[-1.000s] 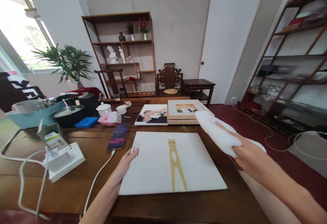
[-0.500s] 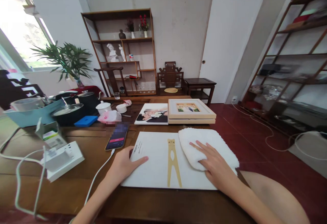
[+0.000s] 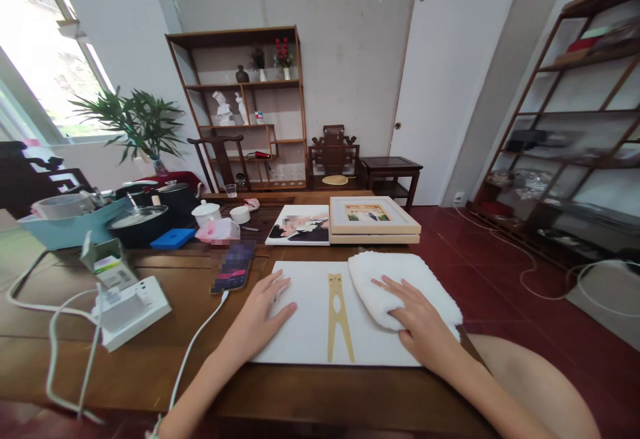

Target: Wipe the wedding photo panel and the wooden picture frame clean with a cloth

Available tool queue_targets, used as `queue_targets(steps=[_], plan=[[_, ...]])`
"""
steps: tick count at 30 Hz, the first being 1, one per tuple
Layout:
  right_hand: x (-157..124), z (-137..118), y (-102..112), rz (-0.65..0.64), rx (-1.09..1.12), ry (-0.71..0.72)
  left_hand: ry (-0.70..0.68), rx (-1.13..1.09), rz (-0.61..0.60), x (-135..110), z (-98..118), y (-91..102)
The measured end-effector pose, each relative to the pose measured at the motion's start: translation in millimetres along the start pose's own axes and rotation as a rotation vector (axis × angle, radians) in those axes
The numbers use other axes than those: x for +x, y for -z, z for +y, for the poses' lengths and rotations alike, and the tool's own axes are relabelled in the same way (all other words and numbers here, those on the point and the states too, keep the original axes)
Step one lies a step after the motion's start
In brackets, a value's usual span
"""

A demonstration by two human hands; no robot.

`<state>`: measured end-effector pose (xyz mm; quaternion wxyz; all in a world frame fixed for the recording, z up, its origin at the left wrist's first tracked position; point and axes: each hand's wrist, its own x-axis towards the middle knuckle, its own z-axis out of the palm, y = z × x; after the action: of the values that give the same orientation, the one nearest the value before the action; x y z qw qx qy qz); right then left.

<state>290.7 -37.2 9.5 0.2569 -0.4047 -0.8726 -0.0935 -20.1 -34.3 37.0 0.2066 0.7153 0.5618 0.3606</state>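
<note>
A white board (image 3: 310,332) with a narrow tan strut down its middle (image 3: 339,315) lies flat on the wooden table (image 3: 165,372) in front of me. My left hand (image 3: 263,311) rests flat on the board's left part, fingers stretched out. My right hand (image 3: 419,322) presses flat on a fluffy white cloth (image 3: 395,279) that covers the board's right part. Neither hand grips anything.
A phone (image 3: 234,267) on a white cable lies left of the board. A white power strip (image 3: 131,305) and small box sit further left. Two framed pictures (image 3: 370,217) and a print (image 3: 300,224) lie behind. Pots, cups and a blue bin crowd the left. Shelves line the walls.
My right hand brought the cloth down from the air onto the board's right part. My left hand slid from the board's left edge onto its surface.
</note>
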Motion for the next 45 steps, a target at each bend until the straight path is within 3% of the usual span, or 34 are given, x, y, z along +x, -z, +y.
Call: queue_targets(steps=[3, 10, 15, 20, 25, 30, 34, 41, 45], plan=[[1, 0, 1, -0.007, 0.0, -0.002, -0.034, -0.02, -0.07, 1, -7, -8.1], [7, 6, -2, -0.035, 0.021, -0.026, -0.045, -0.067, -0.04, 6, -8, -14.1], [11, 12, -1, -0.059, -0.004, -0.046, -0.1, 0.18, -0.12, 10, -14, -16.2], [31, 16, 8, -0.134, -0.063, -0.118, -0.182, 0.373, -0.186, 9, -20, -13.4], [49, 15, -5, -0.166, -0.029, -0.065, -0.208, 0.429, -0.255, 9, -22, -10.3], [51, 13, -13, -0.244, 0.003, -0.059, -0.207, 0.388, -0.231, 9, -24, -12.6], [44, 3, -2, -0.277, 0.049, 0.001, -0.216, 0.364, -0.214, 9, -26, -14.1], [3, -47, 43, -0.426, 0.195, -0.004, -0.221, 0.329, -0.178, 8, -27, -14.5], [-2, -44, 48, -0.446, 0.243, 0.009, -0.211, 0.335, -0.193, 9, -26, -14.5]])
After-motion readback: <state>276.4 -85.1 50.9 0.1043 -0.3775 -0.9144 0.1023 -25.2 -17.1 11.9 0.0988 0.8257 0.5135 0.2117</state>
